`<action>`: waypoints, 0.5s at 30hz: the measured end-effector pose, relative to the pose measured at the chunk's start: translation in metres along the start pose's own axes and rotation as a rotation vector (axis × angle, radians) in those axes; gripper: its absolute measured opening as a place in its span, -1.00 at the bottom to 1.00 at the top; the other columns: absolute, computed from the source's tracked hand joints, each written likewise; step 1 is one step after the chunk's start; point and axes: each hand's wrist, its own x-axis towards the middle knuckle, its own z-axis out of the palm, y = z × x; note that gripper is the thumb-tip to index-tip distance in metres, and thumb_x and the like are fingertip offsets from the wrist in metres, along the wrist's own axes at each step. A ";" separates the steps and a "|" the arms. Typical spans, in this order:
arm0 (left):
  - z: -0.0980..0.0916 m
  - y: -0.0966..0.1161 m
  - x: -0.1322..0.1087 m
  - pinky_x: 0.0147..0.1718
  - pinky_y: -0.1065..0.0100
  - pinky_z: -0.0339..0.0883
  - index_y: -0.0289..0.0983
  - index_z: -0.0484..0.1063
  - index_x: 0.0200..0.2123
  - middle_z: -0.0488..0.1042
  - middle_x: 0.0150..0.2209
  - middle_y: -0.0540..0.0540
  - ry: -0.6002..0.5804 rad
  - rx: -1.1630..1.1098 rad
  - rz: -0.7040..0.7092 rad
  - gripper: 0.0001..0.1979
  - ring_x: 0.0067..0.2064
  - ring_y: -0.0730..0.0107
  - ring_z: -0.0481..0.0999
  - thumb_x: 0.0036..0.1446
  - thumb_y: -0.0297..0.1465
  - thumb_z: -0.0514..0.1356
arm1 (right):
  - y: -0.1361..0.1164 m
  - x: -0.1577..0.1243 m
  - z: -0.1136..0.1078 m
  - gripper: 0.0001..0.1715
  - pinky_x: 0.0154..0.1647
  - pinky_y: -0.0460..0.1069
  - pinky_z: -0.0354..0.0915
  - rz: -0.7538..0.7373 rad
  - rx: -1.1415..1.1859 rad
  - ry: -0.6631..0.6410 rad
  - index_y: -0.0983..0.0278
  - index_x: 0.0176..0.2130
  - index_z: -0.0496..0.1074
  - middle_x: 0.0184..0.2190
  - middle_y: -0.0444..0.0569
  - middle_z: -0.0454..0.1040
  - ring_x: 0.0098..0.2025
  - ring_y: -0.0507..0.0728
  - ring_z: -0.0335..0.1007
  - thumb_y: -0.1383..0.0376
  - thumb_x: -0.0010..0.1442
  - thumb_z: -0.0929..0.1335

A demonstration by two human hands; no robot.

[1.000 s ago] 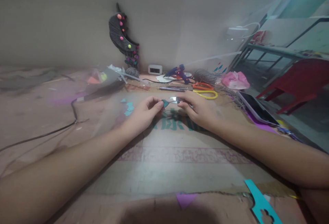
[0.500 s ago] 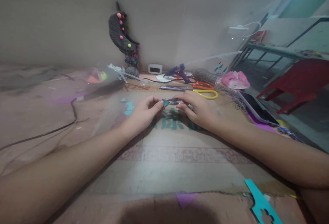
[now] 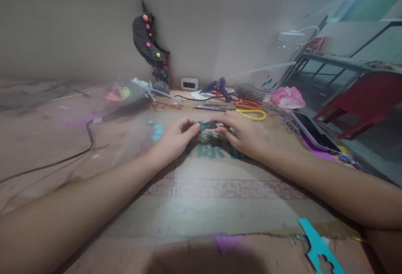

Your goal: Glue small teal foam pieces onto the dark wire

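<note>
My left hand [image 3: 180, 135] pinches a small teal piece [image 3: 202, 126] between thumb and fingertips. In my right hand [image 3: 238, 130] is a pair of small scissors [image 3: 212, 125]; their dark blades point left and meet the edge of the teal piece. The fingers hide most of the scissors' handles. Both hands are just above a cardboard sheet [image 3: 204, 215] with green and red print. Left of my left hand lie turquoise scraps [image 3: 157, 132]. Behind my right hand are large scissors with yellow and orange handles [image 3: 256, 115].
Along the wall stand a white digital clock [image 3: 189, 84], a blue glue gun [image 3: 221, 87] and grey yarn [image 3: 251, 92]. A phone [image 3: 314, 131] lies at the right. Nearer are a turquoise strip with a flower-shaped cutout [image 3: 314, 240] and a purple scrap [image 3: 226, 244]. A crescent ornament [image 3: 141, 35] leans on the wall.
The small scissors' blades, apart half a second ago, have come together at the teal piece. Both hands stay almost where they were.
</note>
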 end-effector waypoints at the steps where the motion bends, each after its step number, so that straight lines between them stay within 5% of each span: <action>1: 0.000 0.000 0.000 -0.42 0.39 0.20 -0.27 0.35 -0.39 0.37 -0.48 0.03 0.000 0.000 0.002 -0.85 -0.45 0.48 0.34 0.18 -0.33 0.18 | 0.000 0.000 0.000 -0.69 -0.26 0.02 0.23 -0.007 0.001 0.003 0.29 -0.08 0.48 -0.35 0.02 0.45 -0.29 0.15 0.33 0.19 0.35 0.24; 15: -0.001 -0.003 0.002 -0.40 0.39 0.19 -0.29 0.34 -0.37 0.37 -0.47 0.03 -0.016 0.044 0.013 -0.86 -0.43 0.49 0.33 0.21 -0.35 0.16 | 0.000 0.001 0.000 -0.67 -0.28 -0.01 0.23 -0.026 0.002 0.008 0.33 -0.11 0.51 -0.39 0.01 0.45 -0.32 0.12 0.33 0.20 0.36 0.25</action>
